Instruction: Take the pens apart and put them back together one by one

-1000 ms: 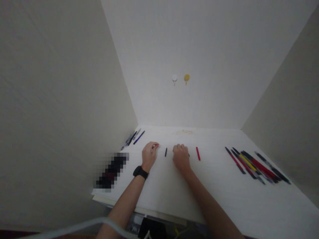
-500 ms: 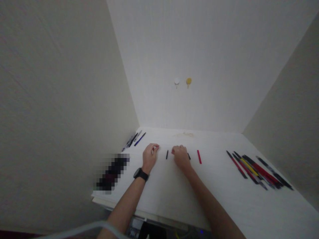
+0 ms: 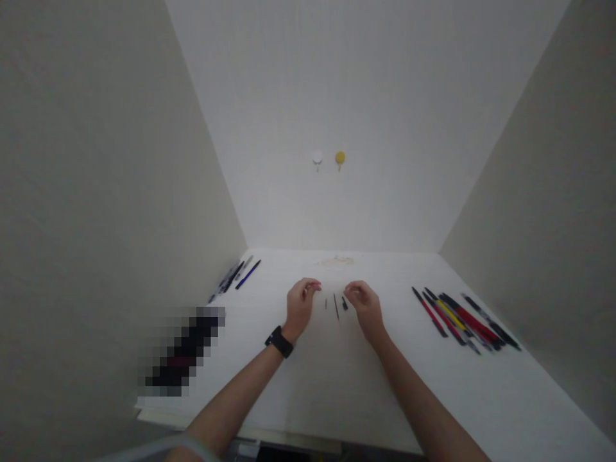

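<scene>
Small dark pen parts (image 3: 335,307) are seen lying loose and apart on the white tabletop (image 3: 337,385), so one pen is judged to be in pieces and not yet put together. A row of whole red, black and yellow pens (image 3: 462,314) is laid at the right, and a few dark and blue pens (image 3: 235,276) at the far left. The parts lie between the hands. The left hand (image 3: 299,303) is pinched on a small reddish piece (image 3: 314,285). The right hand (image 3: 366,303) is closed at the fingertips, and whether anything is gripped cannot be told.
</scene>
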`<action>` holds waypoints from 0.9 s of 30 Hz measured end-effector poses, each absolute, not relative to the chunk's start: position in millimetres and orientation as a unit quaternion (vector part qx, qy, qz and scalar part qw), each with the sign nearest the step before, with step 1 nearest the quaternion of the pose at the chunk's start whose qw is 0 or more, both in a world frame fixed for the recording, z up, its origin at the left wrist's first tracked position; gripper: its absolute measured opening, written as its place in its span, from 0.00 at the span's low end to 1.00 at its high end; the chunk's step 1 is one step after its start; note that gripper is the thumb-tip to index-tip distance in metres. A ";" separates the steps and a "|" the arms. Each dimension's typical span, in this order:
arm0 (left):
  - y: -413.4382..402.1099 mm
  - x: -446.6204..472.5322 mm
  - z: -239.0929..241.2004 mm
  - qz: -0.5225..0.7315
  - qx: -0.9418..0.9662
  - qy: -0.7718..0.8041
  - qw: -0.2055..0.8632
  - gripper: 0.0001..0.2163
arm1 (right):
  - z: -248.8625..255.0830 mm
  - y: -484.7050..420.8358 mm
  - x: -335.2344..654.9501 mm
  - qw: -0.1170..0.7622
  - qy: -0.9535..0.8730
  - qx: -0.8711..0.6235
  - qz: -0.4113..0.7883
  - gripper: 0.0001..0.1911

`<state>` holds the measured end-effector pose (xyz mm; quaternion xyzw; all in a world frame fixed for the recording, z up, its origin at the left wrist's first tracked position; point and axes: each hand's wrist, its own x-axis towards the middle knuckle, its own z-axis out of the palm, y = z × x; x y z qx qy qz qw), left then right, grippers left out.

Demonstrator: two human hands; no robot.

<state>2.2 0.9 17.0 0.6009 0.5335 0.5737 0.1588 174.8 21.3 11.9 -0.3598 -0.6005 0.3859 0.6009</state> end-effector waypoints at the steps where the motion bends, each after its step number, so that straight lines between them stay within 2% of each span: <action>1: 1.3 4.5 16.2 0.578 0.596 0.532 0.166 0.08 | 11.9 20.4 173.5 0.606 -0.608 -0.366 0.360 0.12; 7: -1.6 5.2 8.6 0.583 0.579 0.547 0.159 0.06 | 7.0 8.4 164.0 0.575 -0.674 -0.414 0.209 0.05; 10: -4.2 4.4 7.5 0.571 0.596 0.548 0.131 0.05 | 3.6 5.3 160.5 0.563 -0.690 -0.422 0.172 0.07; 16: -5.7 6.8 0.7 0.564 0.617 0.539 0.099 0.04 | -2.7 6.2 163.1 0.547 -0.707 -0.421 0.157 0.12; 27: -9.9 9.1 2.5 0.540 0.647 0.531 0.090 0.06 | -3.7 6.3 163.9 0.539 -0.711 -0.433 0.126 0.11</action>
